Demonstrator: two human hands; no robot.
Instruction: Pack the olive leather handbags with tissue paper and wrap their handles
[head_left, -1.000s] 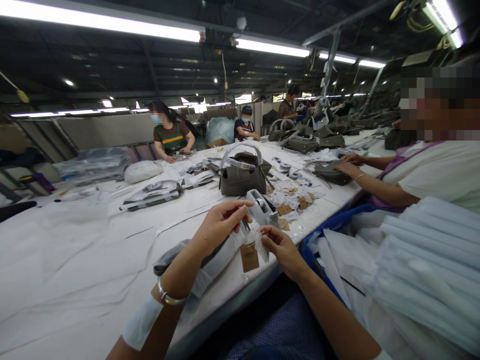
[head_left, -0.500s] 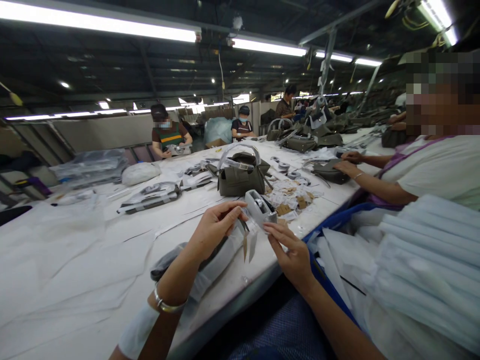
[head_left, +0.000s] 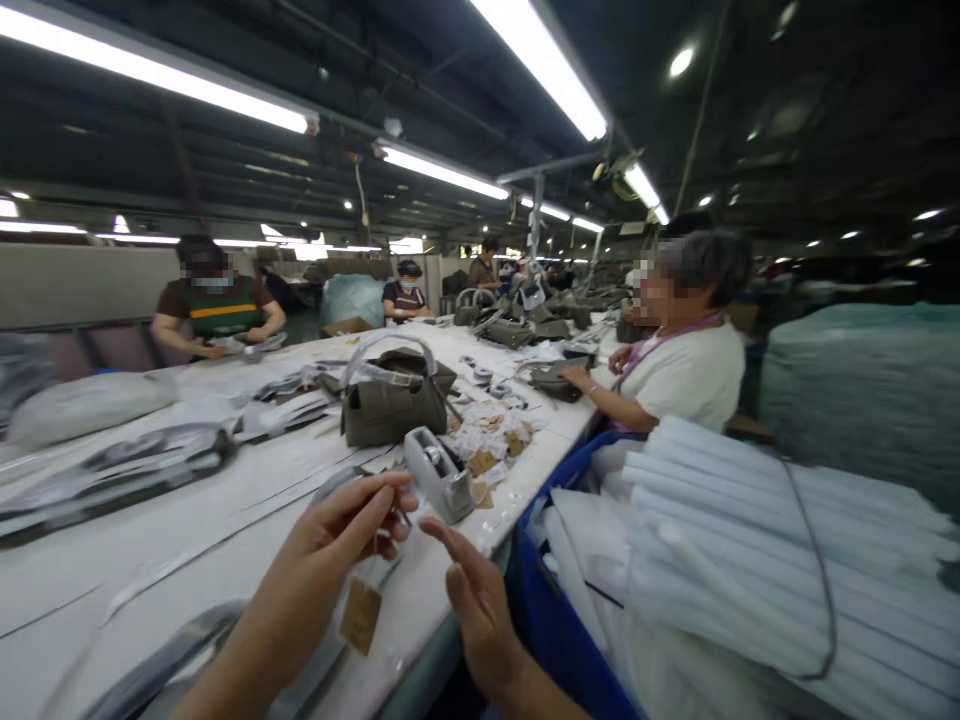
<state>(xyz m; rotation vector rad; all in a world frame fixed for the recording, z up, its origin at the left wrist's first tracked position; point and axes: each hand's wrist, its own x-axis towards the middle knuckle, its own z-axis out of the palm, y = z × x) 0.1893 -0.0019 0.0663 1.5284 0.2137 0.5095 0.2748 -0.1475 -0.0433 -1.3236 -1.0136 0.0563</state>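
Note:
My left hand (head_left: 330, 560) is closed in a pinch, at the end of a strap wrapped in pale film (head_left: 319, 665). A brown cardboard tag (head_left: 361, 612) dangles below those fingers. Facing it, my right hand (head_left: 480, 605) has its fingers stretched and its thumb apart; any small piece on the fingertips is too fine to make out. Just beyond both hands stands a grey tape dispenser (head_left: 441, 478). Behind the dispenser, an olive-grey handbag (head_left: 394, 408) sits upright with its handle wrapped in pale film.
Wrapped straps (head_left: 180, 458) lie on the white table (head_left: 187, 530). Loose tags and paper bits (head_left: 495, 440) are scattered past the dispenser. At right stands a blue bin (head_left: 570, 610) beside stacked pale foam sheets (head_left: 757, 540). A co-worker (head_left: 675, 350) handles a bag at the table edge.
The view has swung right. My right hand has come away from the tape dispenser, back toward my left hand. The brown tag has turned its flat side to me.

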